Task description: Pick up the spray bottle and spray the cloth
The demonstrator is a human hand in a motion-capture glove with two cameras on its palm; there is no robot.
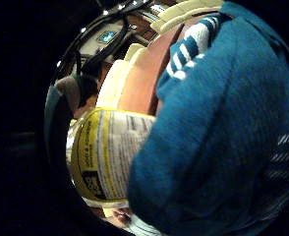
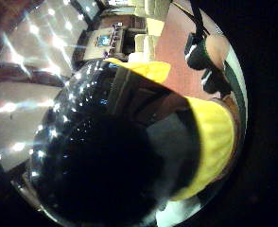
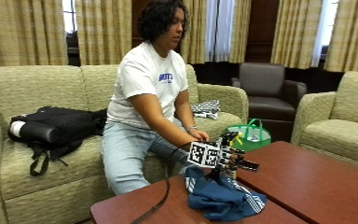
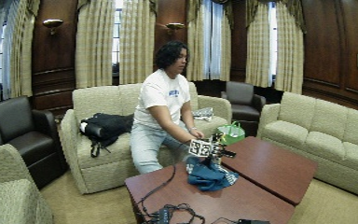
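Within the curled fingers (image 3: 231, 156) of the gloved right hand (image 3: 225, 156) stood the spray bottle (image 1: 105, 155), gripped upright. Just below them the blue cloth (image 3: 219, 196) lay bunched on the brown worktop (image 3: 309, 182).

I see the spray bottle (image 1: 102, 157), yellow-labelled with a black trigger head, upright just beside the crumpled blue white-striped cloth (image 3: 219, 196) on the table.
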